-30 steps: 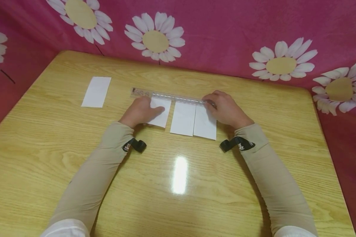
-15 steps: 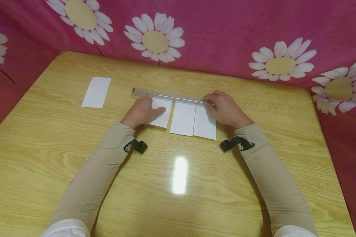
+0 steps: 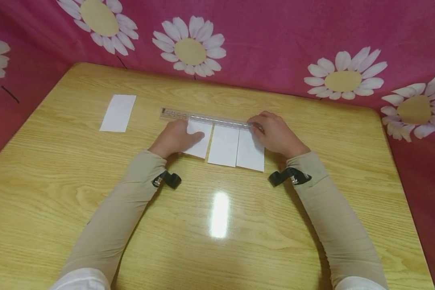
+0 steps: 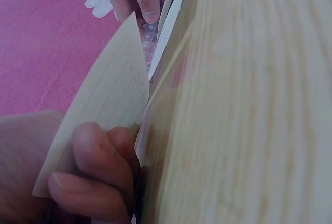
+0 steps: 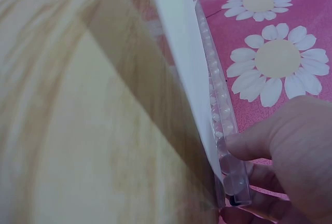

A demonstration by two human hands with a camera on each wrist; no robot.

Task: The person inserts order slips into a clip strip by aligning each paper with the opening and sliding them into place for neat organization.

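Note:
In the head view, a long clear plastic strip (image 3: pixel 217 119) with a row of round shapes lies along the far edges of a middle white card (image 3: pixel 223 145) and a right white card (image 3: pixel 249 151). My left hand (image 3: pixel 175 137) grips a third white card (image 3: pixel 199 150), thumb on top, at the strip's left part. Faint lines and small squares mark that card's other face (image 4: pixel 98 99) in the left wrist view. The strip's right end is pinched by my right hand (image 3: pixel 277 135); the right wrist view shows the thumb on the strip (image 5: pixel 228 146).
Another white card (image 3: pixel 117 113) lies apart at the left on the wooden table (image 3: pixel 221 262). Behind the table hangs a pink cloth (image 3: pixel 264 40) with large daisies. Each wrist wears a black strap (image 3: pixel 290 176).
My left hand has slid its card slightly to the right along the strip, narrowing the gap to the middle card. The right hand keeps its place on the strip.

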